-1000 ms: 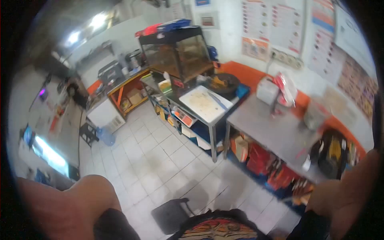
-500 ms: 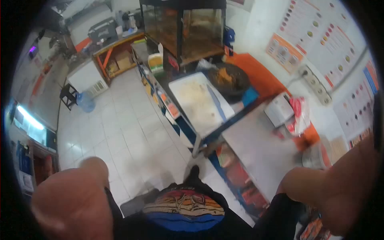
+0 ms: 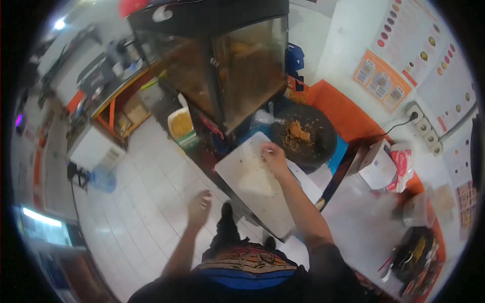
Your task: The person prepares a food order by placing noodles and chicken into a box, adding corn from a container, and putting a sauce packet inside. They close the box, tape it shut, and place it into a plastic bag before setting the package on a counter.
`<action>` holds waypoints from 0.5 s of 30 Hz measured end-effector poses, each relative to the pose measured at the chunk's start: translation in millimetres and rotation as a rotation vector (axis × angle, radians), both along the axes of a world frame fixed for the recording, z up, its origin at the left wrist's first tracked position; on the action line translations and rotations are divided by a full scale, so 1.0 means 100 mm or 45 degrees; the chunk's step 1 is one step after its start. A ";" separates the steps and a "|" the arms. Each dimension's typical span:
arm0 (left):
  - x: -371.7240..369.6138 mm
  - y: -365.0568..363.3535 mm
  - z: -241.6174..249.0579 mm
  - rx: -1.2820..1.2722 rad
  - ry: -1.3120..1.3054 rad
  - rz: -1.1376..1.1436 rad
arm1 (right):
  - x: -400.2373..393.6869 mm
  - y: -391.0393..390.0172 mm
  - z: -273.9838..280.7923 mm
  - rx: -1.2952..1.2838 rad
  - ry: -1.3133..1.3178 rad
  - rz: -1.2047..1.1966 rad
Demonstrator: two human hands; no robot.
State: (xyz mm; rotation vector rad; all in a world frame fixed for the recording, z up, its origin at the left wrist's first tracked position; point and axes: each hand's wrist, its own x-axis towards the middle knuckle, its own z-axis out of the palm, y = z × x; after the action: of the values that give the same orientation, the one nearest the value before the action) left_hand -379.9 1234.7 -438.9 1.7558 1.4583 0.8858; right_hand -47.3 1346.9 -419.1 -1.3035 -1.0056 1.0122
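My right hand (image 3: 274, 158) is over the upper part of a white cutting board (image 3: 242, 174), its fingers curled together. What they hold, if anything, is too small and blurred to make out. My right forearm covers part of the board, and the knife seen there earlier cannot be made out. My left hand (image 3: 200, 208) hangs over the floor, left of the board, with loosely bent fingers apart and nothing visible in them. Just beyond the board sits a dark round stone mortar (image 3: 316, 135) with a brown crumbly paste (image 3: 298, 132) in it.
A glass display case (image 3: 250, 70) stands behind the board. To its left is an open container of yellowish food (image 3: 180, 124). On the right, a grey counter (image 3: 353, 222) holds a white box (image 3: 378, 164), a red-and-white packet (image 3: 402, 166), a clear tub (image 3: 419, 209) and a dark pan (image 3: 414, 252).
Both hands have moved forward from close to the camera, the right to the board and the left over the floor. The view has shifted nearer the board and display case.
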 end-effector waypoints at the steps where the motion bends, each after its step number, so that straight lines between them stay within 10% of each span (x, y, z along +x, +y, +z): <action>1: 0.08 0.22 -0.09 -0.077 -0.086 -0.114 | -0.10 0.40 -0.36 -0.092 -0.011 -0.121; 7: 0.38 1.43 0.18 -0.041 0.053 -0.725 | -0.29 2.02 -1.01 -0.422 -0.711 -0.849; 15: 1.06 2.31 0.34 0.163 -0.062 -0.533 | -0.56 0.99 -0.32 -0.124 -0.601 -0.867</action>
State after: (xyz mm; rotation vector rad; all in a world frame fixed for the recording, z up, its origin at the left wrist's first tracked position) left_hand -274.2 1465.4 -405.3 2.0185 0.9656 0.8027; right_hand -103.4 1445.6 -450.7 -1.8429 -0.7566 0.2357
